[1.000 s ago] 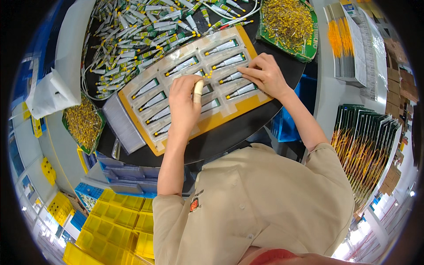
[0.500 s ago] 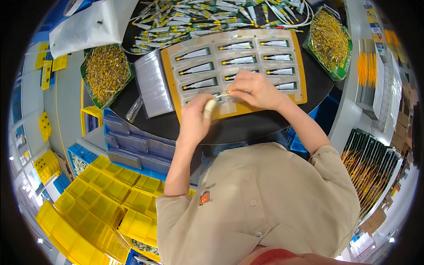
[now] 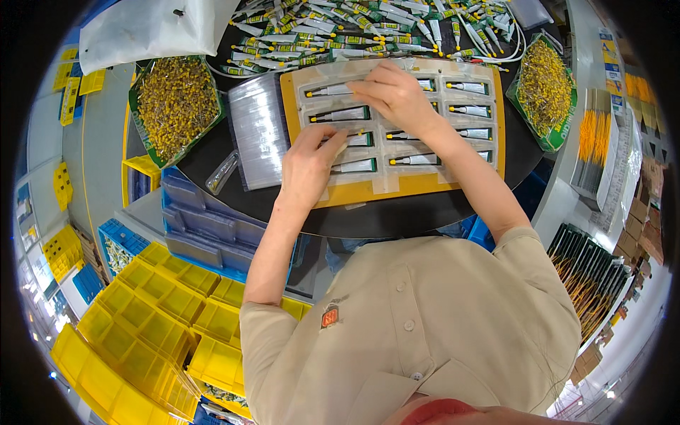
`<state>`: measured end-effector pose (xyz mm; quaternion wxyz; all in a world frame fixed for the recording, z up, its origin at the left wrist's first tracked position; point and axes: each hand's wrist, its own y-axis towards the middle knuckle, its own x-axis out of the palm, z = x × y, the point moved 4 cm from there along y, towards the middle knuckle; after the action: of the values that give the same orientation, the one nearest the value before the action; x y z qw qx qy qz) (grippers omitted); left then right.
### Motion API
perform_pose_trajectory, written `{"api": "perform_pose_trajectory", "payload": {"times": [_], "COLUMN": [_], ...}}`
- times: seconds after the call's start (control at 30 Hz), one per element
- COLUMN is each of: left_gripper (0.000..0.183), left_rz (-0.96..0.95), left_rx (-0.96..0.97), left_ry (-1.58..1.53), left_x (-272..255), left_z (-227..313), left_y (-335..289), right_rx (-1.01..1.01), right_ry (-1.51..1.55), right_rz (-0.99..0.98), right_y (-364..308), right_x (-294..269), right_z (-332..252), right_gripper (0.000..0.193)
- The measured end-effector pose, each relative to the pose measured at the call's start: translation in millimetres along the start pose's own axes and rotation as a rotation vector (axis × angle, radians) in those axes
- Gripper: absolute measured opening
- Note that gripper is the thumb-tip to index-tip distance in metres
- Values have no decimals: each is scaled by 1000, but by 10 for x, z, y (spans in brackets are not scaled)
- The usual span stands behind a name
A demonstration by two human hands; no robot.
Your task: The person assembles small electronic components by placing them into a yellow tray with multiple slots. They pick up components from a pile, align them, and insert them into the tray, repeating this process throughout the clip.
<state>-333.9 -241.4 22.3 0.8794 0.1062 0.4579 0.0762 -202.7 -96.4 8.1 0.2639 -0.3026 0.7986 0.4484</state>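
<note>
A yellow-edged board [image 3: 397,188] with a clear, several-slot tray lies before me. Small grey-and-green squeeze tubes, many with yellow tips, lie in its slots. My right hand [image 3: 397,99] reaches over the upper part, its fingertips pinched at the end of the top-left tube [image 3: 327,91]. Lower on the same left column, my left hand [image 3: 309,161] has thumb and finger closed at a third-row tube [image 3: 361,139]. One of its fingers wears a pale wrap. Beneath that hand a tube [image 3: 356,166] lies in the bottom-left slot. My right hand hides part of the middle column.
Loose tubes [image 3: 340,35] heap behind the board. Bags of yellow-headed pins lie at the left [image 3: 173,106] and right [image 3: 544,88]. A stack of clear plastic sheets [image 3: 258,134] is left of the board. Yellow bins [image 3: 149,319] stand lower left.
My hands were together at the tray's bottom-left, holding a small yellow-tipped item. They have parted: the right is now at the top-left slot, the left slightly higher. The whole view has shifted slightly.
</note>
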Motion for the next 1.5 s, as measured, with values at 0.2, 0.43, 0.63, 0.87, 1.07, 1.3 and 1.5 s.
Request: {"api": "perform_pose_trajectory", "payload": {"times": [0.2,0.43,0.63,0.87,1.07,1.3,1.5], "left_gripper": [34,33,43,43,29,26,23], "left_rz": [97,50,-32,85,96,-34,3], "left_rx": [-18,8,-9,-258,38,65,15], "left_ry": [-59,-91,-65,-70,95,114,39], "left_x": [-50,2,91,-170,154,215,178], "left_z": [-11,236,208,151,377,407,446], "left_y": [-125,-400,-468,-594,-272,-335,-346], "right_rx": [-38,124,160,163,145,334,242], "right_ry": [-55,-57,-194,-192,-72,-377,-174], "right_rz": [-31,-29,-32,-105,6,-62,9], "right_y": [-130,-628,-1100,-1326,-795,-1138,-1204], "right_x": [4,-689,-906,-1041,-654,-690,-804], "right_z": [-190,-136,-172,-438,-378,-437,-305], "right_gripper": [19,23,19,21,18,34,24]}}
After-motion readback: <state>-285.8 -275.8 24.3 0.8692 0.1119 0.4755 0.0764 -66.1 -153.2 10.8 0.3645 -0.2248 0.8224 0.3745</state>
